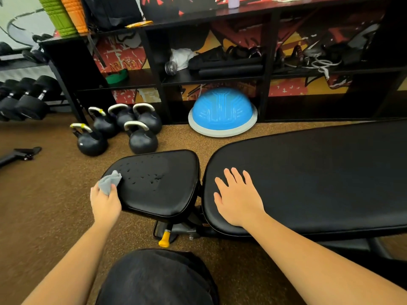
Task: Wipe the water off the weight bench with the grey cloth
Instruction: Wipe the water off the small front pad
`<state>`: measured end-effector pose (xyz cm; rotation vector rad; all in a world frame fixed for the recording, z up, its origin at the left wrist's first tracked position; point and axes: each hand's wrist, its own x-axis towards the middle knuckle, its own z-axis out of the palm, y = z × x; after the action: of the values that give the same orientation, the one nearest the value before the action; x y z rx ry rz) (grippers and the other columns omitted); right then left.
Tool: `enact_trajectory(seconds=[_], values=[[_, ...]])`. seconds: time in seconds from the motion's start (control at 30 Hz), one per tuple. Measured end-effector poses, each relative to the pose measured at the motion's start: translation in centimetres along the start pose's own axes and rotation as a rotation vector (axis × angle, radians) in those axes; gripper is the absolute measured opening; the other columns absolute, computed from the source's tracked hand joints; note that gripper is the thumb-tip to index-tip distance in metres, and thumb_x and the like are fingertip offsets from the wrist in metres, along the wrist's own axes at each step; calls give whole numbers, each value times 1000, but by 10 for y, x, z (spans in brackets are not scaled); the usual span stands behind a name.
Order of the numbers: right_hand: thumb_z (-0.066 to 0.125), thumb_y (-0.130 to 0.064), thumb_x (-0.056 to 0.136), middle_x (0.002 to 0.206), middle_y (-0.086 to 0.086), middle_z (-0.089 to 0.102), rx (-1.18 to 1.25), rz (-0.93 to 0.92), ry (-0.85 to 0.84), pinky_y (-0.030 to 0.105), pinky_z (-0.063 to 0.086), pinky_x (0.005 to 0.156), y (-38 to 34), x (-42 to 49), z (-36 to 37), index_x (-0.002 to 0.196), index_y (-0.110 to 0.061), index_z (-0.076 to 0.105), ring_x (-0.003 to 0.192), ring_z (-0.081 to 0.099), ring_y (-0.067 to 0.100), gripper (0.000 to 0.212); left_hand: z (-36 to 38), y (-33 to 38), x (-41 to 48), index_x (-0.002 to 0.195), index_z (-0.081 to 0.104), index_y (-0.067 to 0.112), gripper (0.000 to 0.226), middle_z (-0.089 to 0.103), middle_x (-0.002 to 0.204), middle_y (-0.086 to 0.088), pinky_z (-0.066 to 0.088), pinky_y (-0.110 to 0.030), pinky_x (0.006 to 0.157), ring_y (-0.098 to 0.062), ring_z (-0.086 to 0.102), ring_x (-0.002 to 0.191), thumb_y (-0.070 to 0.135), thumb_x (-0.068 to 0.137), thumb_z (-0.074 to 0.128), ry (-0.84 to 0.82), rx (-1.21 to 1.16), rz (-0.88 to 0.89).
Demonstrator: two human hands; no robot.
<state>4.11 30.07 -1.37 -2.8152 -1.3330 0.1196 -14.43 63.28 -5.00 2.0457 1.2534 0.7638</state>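
Water drops (145, 177) dot the seat pad (163, 194) at frame centre. Our left hand (105, 201) grips the grey cloth (109, 182) at its left edge. Our right hand (239, 199) lies flat, fingers spread, on the long pad (319, 177).

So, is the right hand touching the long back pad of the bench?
Touching. The head view shows the right hand lying flat, palm down, on the back pad, fingers spread, with no gap visible under it.

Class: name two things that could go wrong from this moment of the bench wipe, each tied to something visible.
The grey cloth is bunched small in the left hand, so a pass may miss scattered droplets on the seat pad. Wiping rightward could push water down between it and the back pad.
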Motion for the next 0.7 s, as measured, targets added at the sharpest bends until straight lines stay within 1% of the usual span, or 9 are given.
enact_trajectory(seconds=[0.07, 0.13, 0.17, 0.23, 0.3, 0.37, 0.43, 0.57, 0.7], values=[[-2, -50, 99, 170, 15, 12, 3, 4, 4, 57, 6, 126, -1, 0, 0, 162, -21, 22, 157, 5, 35, 73, -6, 9, 19, 145, 48, 12, 45, 49, 148, -15, 35, -47, 114, -39, 46, 135, 33, 106, 40, -31, 17, -174], [-16, -51, 87, 170, 15, 12, 4, -3, 9, 57, 5, 126, -2, 0, 0, 162, -20, 23, 157, 5, 35, 89, -11, 12, 40, 151, 41, 12, 55, 45, 151, -18, 36, -50, 114, -42, 46, 134, 41, 105, 36, -100, 49, -357], [-19, -51, 84, 170, 15, 12, 4, -5, 9, 57, 5, 126, -2, 1, 0, 162, -20, 22, 157, 4, 35, 93, -11, 14, 50, 152, 38, 9, 58, 42, 154, -19, 35, -51, 115, -43, 43, 137, 42, 105, 35, -136, 62, -409], [-19, -52, 84, 170, 15, 11, 14, -8, 8, 57, 4, 126, -2, 1, 0, 162, -21, 22, 158, 3, 35, 93, -11, 17, 70, 154, 34, 4, 60, 36, 158, -21, 28, -49, 119, -41, 37, 143, 41, 107, 33, -189, 109, -431], [-16, -53, 89, 170, 16, 10, 24, -6, 9, 57, 3, 126, -3, 1, -1, 162, -21, 21, 158, 2, 35, 88, -7, 24, 87, 153, 32, 0, 65, 31, 160, -21, 21, -47, 121, -40, 30, 146, 46, 106, 31, -216, 223, -416], [-3, -53, 100, 170, 16, 9, 25, -3, 3, 57, 2, 126, -3, 0, -1, 162, -21, 20, 158, 1, 35, 74, -2, 37, 97, 153, 33, 3, 75, 24, 162, -15, 16, -51, 121, -39, 21, 147, 58, 101, 29, -210, 429, -404], [8, -51, 106, 171, 16, 7, 31, 1, -9, 56, 1, 126, -2, 0, -1, 163, -21, 19, 158, -1, 35, 65, 4, 56, 103, 153, 35, 6, 83, 23, 159, -13, 18, -54, 119, -40, 19, 144, 67, 96, 26, -226, 590, -360], [10, -53, 107, 171, 16, 6, 30, 0, -13, 57, 1, 126, -1, 1, -1, 162, -22, 18, 158, -3, 34, 65, 31, 90, 104, 152, 35, 3, 82, 30, 158, -16, 22, -51, 119, -40, 24, 144, 63, 97, 33, -259, 572, -235], [11, -53, 107, 171, 16, 6, 33, -5, -8, 56, 0, 126, 0, 1, -3, 162, -22, 20, 158, -2, 35, 65, 62, 131, 75, 147, 47, 6, 58, 46, 152, -17, 32, -41, 111, -38, 41, 140, 46, 106, 36, -447, 501, 30]])
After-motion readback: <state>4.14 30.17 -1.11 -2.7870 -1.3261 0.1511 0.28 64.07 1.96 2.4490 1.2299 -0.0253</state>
